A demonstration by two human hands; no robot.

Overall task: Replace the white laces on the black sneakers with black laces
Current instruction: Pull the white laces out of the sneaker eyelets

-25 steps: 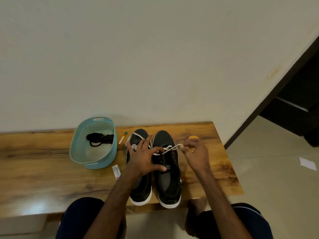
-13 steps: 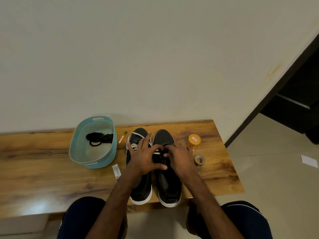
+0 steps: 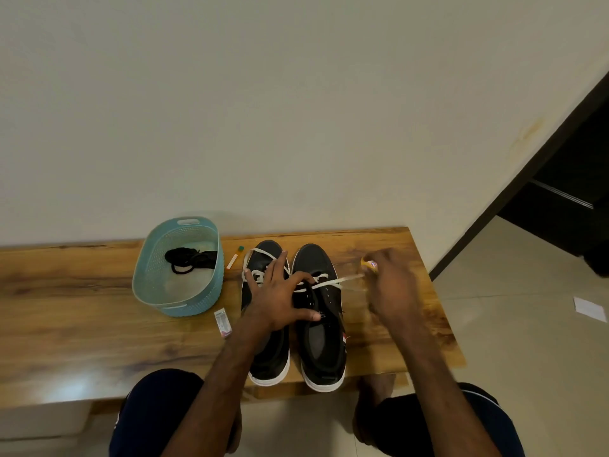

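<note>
Our left hand (image 3: 280, 298) spread flat on the black white-soled sneakers (image 3: 313, 258), we risk our right hand (image 3: 392, 291), pinching the taut flat white lace (image 3: 329, 282), knocking the small orange jar (image 3: 368, 263) just beyond it.

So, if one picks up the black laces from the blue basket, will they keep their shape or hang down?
Probably they hang limp: the black laces lie in a loose, curled heap in the basket. Likely very light too, being thin cords. The loops look tangled, so one end may drag the rest along.

Left hand (image 3: 280, 301) and right hand (image 3: 392, 291) bare, forearms too; dark navy legwear (image 3: 158, 410) (thin white piping (image 3: 478, 389) on right leg).
</note>
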